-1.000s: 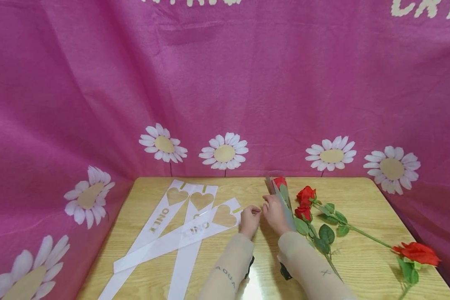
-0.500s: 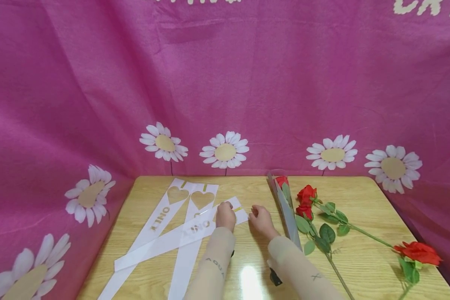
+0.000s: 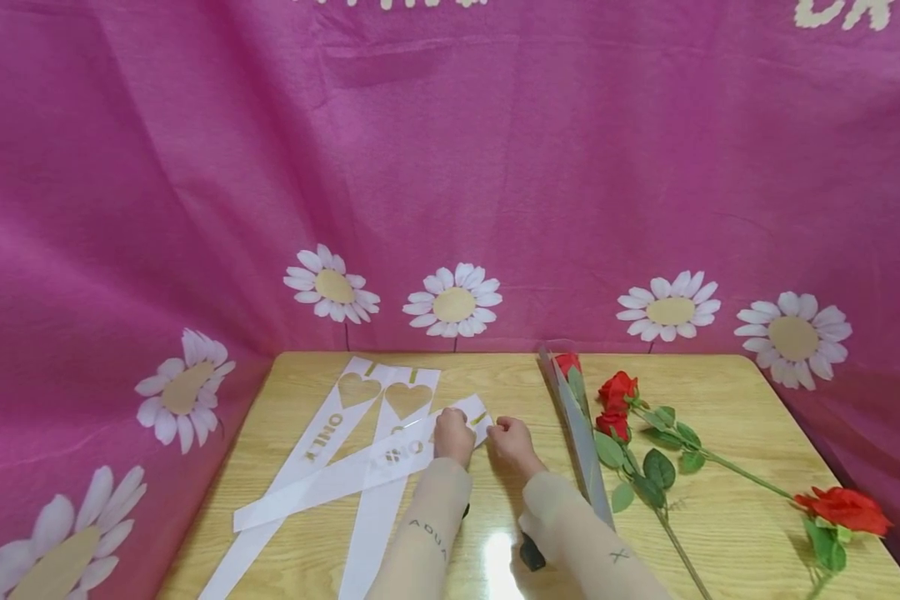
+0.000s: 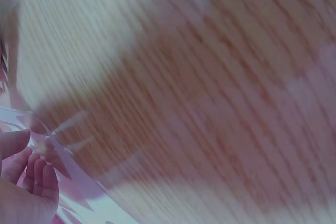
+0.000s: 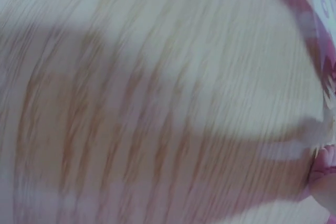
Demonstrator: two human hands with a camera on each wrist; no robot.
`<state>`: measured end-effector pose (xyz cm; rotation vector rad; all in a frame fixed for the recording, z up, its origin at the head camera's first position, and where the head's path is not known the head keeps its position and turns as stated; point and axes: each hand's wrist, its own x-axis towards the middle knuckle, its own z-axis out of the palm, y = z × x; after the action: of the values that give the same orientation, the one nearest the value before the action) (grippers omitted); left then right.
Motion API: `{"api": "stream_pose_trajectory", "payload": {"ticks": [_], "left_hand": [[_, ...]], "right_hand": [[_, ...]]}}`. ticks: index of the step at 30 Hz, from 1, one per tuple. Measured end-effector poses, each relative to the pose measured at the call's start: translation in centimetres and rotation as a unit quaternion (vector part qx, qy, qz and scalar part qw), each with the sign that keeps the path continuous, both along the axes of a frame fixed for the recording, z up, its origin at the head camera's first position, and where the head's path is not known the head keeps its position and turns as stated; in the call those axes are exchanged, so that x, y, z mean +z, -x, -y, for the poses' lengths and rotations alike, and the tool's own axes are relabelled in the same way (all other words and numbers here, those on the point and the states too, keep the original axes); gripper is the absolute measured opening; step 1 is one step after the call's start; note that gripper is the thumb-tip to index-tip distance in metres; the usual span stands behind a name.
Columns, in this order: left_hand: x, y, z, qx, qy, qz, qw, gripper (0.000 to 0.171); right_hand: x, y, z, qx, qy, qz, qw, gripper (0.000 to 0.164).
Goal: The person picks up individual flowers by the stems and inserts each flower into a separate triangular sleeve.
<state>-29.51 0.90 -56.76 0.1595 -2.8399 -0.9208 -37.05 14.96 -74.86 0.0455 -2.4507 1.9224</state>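
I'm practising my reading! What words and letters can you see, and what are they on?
"ONLY": leftmost white strip.
"ONLY", hazy: crossing white strip.
"AQUA", second letter unclear: left sleeve.
"X": right sleeve.
Middle white strip: lettering mostly covered, unreadable.
Pink backdrop: top lettering cut off, unreadable.
Right wrist view's edge: letters too blurred.

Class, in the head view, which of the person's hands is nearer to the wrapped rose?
The right. The right hand is left of the wrapped rose, apart from it; the left hand is farther left, over the uppermost white strip.
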Motion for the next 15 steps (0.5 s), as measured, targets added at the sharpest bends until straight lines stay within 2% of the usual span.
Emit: {"api": "stream_pose_trajectory", "payload": {"ticks": [2, 4, 7, 10, 11, 13, 15], "left_hand": [[0.0, -0.2, -0.1, 0.003, -0.008, -0.002, 1.0, 0.011], [0.1, -0.3, -0.2, 0.008, -0.016, -0.007, 0.9998, 0.008], [0.2, -0.4, -0.4, 0.02, -0.029, -0.022, 0.9991, 0.001], [0.4, -0.4, -0.7, 0.031, -0.042, -0.031, 0.9982, 0.012], [0.4, -0.4, -0.8, 0.035, -0.051, -0.026, 0.9978, 0.016], [0.5, -0.4, -1.1, 0.04, -0.065, -0.009, 0.997, 0.023], [0.5, -0.3, -1.3, 0.043, -0.086, 0.019, 0.9952, 0.029]], "right_hand": [[-0.2, 0.1, 0.0, -0.016, 0.031, 0.043, 0.998, 0.022], [-0.6, 0.3, -0.2, -0.029, 0.045, 0.053, 0.997, 0.019], [-0.3, 0.1, -0.2, -0.042, 0.029, 0.046, 0.998, 0.013], [1.3, -0.8, -0.1, -0.031, 0.007, 0.025, 0.999, 0.019], [1.6, -1.0, 0.0, -0.025, 0.003, 0.004, 1.0, 0.019], [2.5, -1.4, 0.4, -0.014, -0.022, -0.001, 1.0, 0.023], [4.0, -2.1, 0.8, -0.005, -0.05, 0.011, 0.999, 0.026]]}}
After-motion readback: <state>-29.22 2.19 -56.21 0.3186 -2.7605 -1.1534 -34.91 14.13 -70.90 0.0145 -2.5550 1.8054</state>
